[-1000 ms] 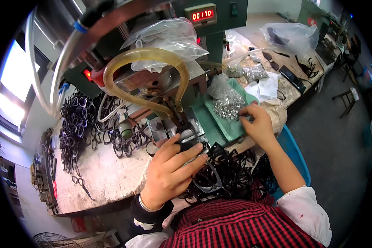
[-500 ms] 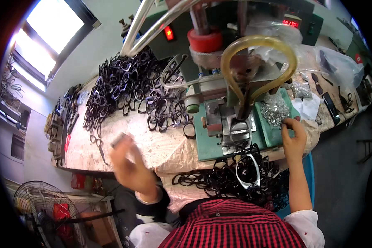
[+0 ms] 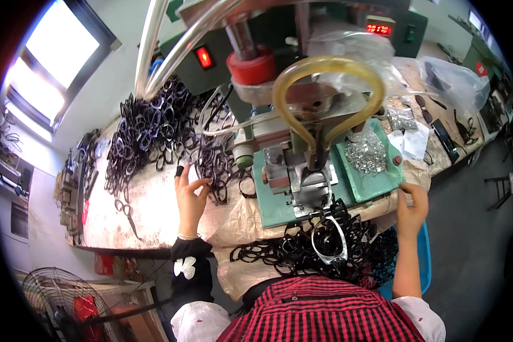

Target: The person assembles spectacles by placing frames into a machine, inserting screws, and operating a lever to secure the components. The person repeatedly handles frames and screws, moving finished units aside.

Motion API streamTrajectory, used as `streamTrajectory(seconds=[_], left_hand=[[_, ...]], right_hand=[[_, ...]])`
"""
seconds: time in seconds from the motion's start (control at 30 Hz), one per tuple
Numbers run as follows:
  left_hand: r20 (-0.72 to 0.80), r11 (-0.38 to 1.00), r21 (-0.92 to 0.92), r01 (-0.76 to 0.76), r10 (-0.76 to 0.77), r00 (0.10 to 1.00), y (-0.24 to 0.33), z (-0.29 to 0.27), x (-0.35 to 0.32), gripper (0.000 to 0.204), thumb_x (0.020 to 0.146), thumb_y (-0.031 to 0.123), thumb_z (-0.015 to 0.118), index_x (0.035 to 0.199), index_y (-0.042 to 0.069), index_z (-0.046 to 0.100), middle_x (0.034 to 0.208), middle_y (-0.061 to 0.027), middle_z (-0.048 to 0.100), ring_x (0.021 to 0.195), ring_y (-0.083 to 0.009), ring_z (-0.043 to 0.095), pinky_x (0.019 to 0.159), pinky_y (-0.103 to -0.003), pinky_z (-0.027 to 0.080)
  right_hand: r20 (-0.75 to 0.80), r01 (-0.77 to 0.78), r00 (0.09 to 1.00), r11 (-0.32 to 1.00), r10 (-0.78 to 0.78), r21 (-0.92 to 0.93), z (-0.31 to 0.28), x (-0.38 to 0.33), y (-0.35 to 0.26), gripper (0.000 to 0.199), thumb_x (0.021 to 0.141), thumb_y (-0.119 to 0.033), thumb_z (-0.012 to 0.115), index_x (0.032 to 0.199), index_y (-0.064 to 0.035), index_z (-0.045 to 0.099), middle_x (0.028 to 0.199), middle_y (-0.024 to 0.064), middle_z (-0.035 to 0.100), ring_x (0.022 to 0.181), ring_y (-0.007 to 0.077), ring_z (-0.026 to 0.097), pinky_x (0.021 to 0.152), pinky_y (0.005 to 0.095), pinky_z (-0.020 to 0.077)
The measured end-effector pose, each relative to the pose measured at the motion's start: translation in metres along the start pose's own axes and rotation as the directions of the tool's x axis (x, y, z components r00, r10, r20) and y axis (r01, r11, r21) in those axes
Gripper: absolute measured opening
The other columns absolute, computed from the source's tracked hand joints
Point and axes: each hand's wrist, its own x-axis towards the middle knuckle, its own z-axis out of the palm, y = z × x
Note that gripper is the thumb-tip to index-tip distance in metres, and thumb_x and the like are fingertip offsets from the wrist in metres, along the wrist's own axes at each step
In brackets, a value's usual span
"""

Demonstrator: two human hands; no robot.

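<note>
Foremost in the head view, left hand [image 3: 191, 208]: above the bench, fingers apart, with a wide gap between thumb and index finger and nothing visible in it; a black band [image 3: 179, 170] covers the index fingertip.
Loose spectacle frames [image 3: 219, 191]: just beside the left thumb; contact cannot be told.
Right hand [image 3: 413, 212]: at the near right corner of the green tray [image 3: 376, 185], thumb and finger close together; whether they pinch anything cannot be told.
Metal bits [image 3: 366, 155]: heaped in the tray.
Pale-rimmed frame [image 3: 342, 239]: one rim hanging past the front of the machine's green base [image 3: 279, 211], apart from both hands.
Yellow hose [image 3: 325, 64]: looped above the base.
Large heap of dark frames [image 3: 148, 128]: on the bench, beyond the left hand.
Near heap of dark frames [image 3: 365, 242]: between machine and checked apron [image 3: 302, 313].
Scissors [image 3: 129, 211]: on the bench, left of the left hand.
Blue tub [image 3: 425, 256]: beside the right forearm.
</note>
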Motion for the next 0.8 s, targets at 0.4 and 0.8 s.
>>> streamTrajectory(seconds=[0.4, 0.8], left_hand=[[-0.078, 0.521, -0.849, 0.095, -0.301, 0.951, 0.111, -0.016, 0.026, 0.008, 0.102, 0.009, 0.058, 0.099, 0.002, 0.059, 0.085, 0.0029, 0.055, 0.072, -0.0043, 0.047, 0.064, -0.020, 0.039], [-0.038, 0.272, -0.957, 0.103, -0.470, 0.882, 0.134, 0.001, -0.022, 0.017, 0.101, 0.011, 0.060, 0.113, -0.002, 0.063, 0.099, -0.0107, 0.070, 0.085, -0.0186, 0.068, 0.080, -0.032, 0.056]], right_hand=[[0.248, -0.111, 0.965, 0.728, -0.084, 0.677, 0.064, 0.062, -0.138, 0.035, 0.078, -0.001, 0.074, 0.112, -0.0010, 0.066, 0.095, 0.0086, 0.070, 0.088, 0.0183, 0.067, 0.082, 0.0303, 0.0506], [0.386, -0.380, 0.919, 0.456, 0.085, 0.805, 0.071, 0.035, -0.154, 0.046, 0.086, 0.000, 0.070, 0.128, 0.0038, 0.054, 0.095, 0.0041, 0.067, 0.094, 0.0090, 0.061, 0.092, 0.0248, 0.0447]])
